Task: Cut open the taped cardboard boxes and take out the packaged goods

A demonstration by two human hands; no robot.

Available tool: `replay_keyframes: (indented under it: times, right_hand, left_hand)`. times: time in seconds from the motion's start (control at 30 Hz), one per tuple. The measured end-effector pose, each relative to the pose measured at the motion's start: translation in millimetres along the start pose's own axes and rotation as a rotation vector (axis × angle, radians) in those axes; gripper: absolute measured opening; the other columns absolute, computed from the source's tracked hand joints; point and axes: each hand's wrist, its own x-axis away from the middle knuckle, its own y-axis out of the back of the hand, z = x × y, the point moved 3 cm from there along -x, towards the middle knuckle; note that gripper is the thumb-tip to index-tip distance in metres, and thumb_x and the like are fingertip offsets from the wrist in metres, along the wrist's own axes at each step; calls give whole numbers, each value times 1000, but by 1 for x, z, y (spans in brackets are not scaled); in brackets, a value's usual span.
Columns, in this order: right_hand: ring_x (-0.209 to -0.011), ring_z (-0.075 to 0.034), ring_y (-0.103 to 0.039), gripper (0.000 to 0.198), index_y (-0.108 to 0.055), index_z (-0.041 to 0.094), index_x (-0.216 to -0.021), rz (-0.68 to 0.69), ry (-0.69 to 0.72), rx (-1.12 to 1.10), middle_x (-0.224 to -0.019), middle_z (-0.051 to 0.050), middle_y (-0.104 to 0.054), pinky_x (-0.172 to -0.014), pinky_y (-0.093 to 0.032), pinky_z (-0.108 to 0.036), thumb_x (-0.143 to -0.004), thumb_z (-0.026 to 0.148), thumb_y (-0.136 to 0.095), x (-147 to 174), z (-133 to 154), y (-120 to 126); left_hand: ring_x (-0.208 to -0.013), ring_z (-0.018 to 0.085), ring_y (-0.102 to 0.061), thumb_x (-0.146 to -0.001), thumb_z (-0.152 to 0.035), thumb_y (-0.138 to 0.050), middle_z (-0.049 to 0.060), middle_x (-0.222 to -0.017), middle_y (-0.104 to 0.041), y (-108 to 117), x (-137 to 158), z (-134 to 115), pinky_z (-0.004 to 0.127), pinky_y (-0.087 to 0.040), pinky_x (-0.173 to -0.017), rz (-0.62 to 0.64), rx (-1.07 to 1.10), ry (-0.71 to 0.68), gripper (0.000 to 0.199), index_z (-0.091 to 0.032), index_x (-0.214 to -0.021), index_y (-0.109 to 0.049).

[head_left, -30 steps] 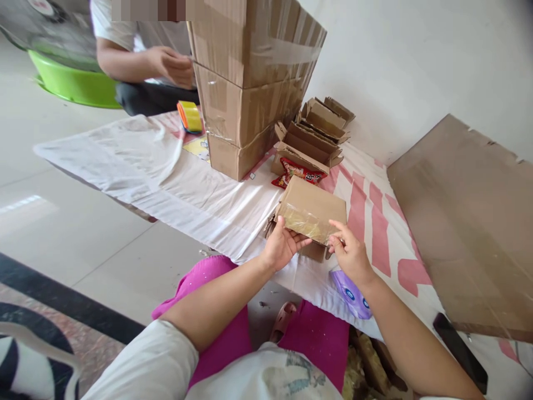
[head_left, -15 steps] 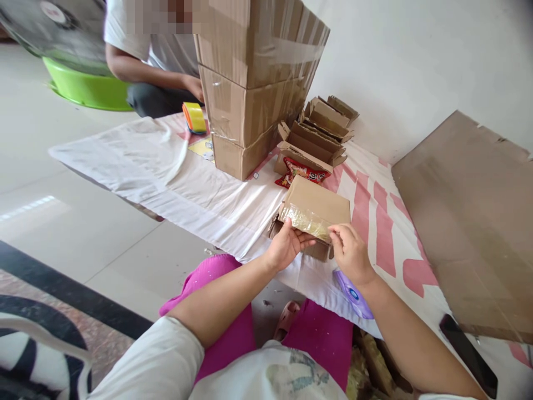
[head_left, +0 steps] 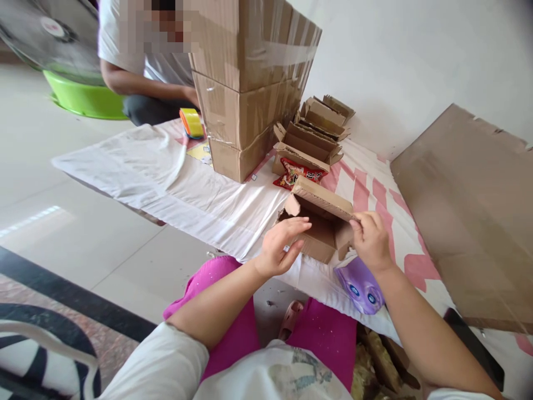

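A small cardboard box (head_left: 317,248) lies before me on the cloth with its lid (head_left: 322,198) raised, so its brown inside shows. Pinched between the fingers of my right hand (head_left: 372,239) is the right corner of that lid. My left hand (head_left: 282,245) is open, fingers stretched over the box's front left side; whether it touches the cardboard I cannot tell. Just behind the box lies a red snack packet (head_left: 297,173). A purple packet (head_left: 360,286) with blue round marks rests below my right hand at the table edge.
Taped cardboard boxes (head_left: 258,119) stand stacked on the cloth-covered table (head_left: 175,183). Several opened boxes (head_left: 308,141) line up beside them. A large cardboard sheet (head_left: 458,222) leans at right, near a dark phone (head_left: 474,347). Another person (head_left: 145,83) sits behind the stack, near a yellow-orange roll (head_left: 191,123).
The box's taped lid has come up and its inside is exposed. My right hand has moved right with the lid corner; my left hand has come off the tape and opened.
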Motion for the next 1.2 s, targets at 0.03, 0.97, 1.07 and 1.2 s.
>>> replay_keyframes:
  times: [0.03, 0.97, 1.07, 1.2]
  right_hand:
    - [-90, -23, -60, 18, -63, 22, -94, -30, -28, -23, -94, -9, -62, -83, -49, -38, -93, 29, -46, -6, -5, 5]
    - [-104, -29, -60, 48, -60, 20, -117, -5, 265, -333, -109, -12, -63, -90, -51, -49, -83, 54, -62, 2, 30, 41]
    - [-96, -25, -65, 24, -65, 23, -110, 148, 291, -274, -99, -9, -68, -85, -55, -45, -87, 30, -62, 12, 50, 33]
    - [-82, -19, -68, 15, -67, 24, -100, 299, 148, -396, -89, -3, -71, -71, -57, -34, -90, 22, -58, 6, 38, 20]
  left_hand:
    - [-124, 31, -52, -74, -30, -73, 10, -109, -70, 5, 2, -5, 48, -30, -113, -26, -89, -79, 25, -23, -99, -72]
    - [-83, 17, -65, -88, -10, -57, -1, -87, -75, 1, -8, -33, 40, -31, -88, -97, -1175, -738, 24, -27, -105, -65]
    - [-80, 15, -66, -88, -13, -60, -1, -87, -73, -4, -4, -39, 39, -33, -88, -86, -1156, -741, 24, -27, -107, -63]
    - [-92, 18, -65, -86, -25, -66, 5, -101, -68, 6, -9, -38, 36, -43, -85, -195, -1040, -698, 29, -24, -114, -58]
